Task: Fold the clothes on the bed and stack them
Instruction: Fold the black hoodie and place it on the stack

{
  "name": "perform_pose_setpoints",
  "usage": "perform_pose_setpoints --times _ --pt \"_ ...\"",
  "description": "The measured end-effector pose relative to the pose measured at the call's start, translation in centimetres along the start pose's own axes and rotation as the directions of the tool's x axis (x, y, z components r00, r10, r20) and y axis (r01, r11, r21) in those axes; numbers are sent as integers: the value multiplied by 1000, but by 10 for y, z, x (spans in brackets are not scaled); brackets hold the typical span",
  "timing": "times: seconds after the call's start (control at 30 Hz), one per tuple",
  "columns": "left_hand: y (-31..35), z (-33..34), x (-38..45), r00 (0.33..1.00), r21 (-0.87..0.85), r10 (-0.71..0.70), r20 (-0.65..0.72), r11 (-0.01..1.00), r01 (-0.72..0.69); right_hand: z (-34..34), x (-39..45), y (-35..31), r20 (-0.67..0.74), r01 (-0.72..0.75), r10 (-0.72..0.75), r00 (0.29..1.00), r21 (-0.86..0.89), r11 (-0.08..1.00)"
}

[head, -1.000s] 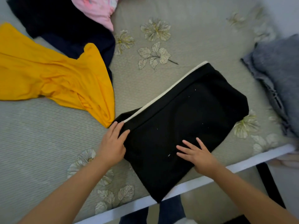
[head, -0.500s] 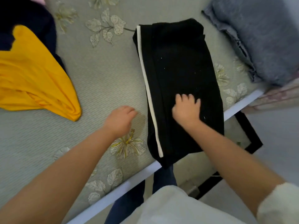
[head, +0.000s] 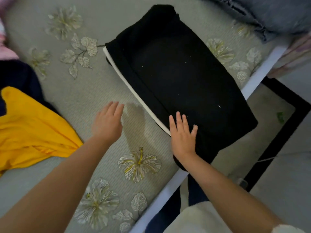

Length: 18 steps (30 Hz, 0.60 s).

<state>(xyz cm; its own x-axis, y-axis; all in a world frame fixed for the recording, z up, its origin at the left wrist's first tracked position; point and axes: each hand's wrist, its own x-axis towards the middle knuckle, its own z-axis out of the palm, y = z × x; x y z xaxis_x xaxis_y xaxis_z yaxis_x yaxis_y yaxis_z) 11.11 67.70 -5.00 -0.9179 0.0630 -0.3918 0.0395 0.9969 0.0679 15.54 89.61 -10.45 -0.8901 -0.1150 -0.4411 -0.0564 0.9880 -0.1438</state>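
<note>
- The bed (head: 94, 91) fills most of the frame: a pale grey-green ribbed cover printed with cream leaves and flowers, its white edge running diagonally at lower right.
- The folded black garment (head: 176, 73) lies in the centre-right of the frame, a thick, matte, roughly rectangular bundle with a white stripe along its left edge; its near corner overhangs the bed edge. It looks folded, so that step seems done.
- The yellow garment (head: 33, 132) sprawls at the left edge, thin and rumpled, plainly unfolded; it is likely among the work left.
- A dark navy garment (head: 18, 73) sits above it at left, a pink cloth (head: 6, 52) peeks in at upper left, and a grey fabric pile (head: 277, 14) fills the upper right. No stack is evident yet.
- The right hand (head: 182, 137) rests flat on the black bundle's near end, fingers straight and spread.
- The left hand (head: 107, 123) sits near the cover beside the stripe, fingers extended, holding nothing; whether it touches is unclear.
</note>
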Motion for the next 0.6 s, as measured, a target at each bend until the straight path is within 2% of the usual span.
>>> perform_pose_setpoints --times 0.1,0.13,0.23,0.3,0.37,0.43,0.5,0.6 --pt "39 4 24 983 78 180 -18 981 -178 -23 -6 59 24 167 -165 986 -140 976" --pt "52 7 30 973 109 231 -7 967 -229 -31 -9 80 30 181 -179 983 -200 963" --pt "87 20 49 955 171 290 63 940 -296 -49 -11 138 2 52 -52 999 -231 972" --pt "105 29 54 947 212 285 146 926 -311 -56 -8 156 20 -45 51 998 -248 968" --pt "115 35 58 961 219 224 164 941 -257 -56 0 163 -37 -78 71 997 -236 969" --pt "120 38 61 972 232 170 160 951 -204 -54 6 165 -79 -27 14 997 -163 986" --pt "124 38 63 977 257 149 154 949 -185 -54 11 171 -49 18 -22 999 -83 996" --pt "132 27 68 981 249 109 159 957 -147 -65 14 183 -122 134 -136 983 -24 991"
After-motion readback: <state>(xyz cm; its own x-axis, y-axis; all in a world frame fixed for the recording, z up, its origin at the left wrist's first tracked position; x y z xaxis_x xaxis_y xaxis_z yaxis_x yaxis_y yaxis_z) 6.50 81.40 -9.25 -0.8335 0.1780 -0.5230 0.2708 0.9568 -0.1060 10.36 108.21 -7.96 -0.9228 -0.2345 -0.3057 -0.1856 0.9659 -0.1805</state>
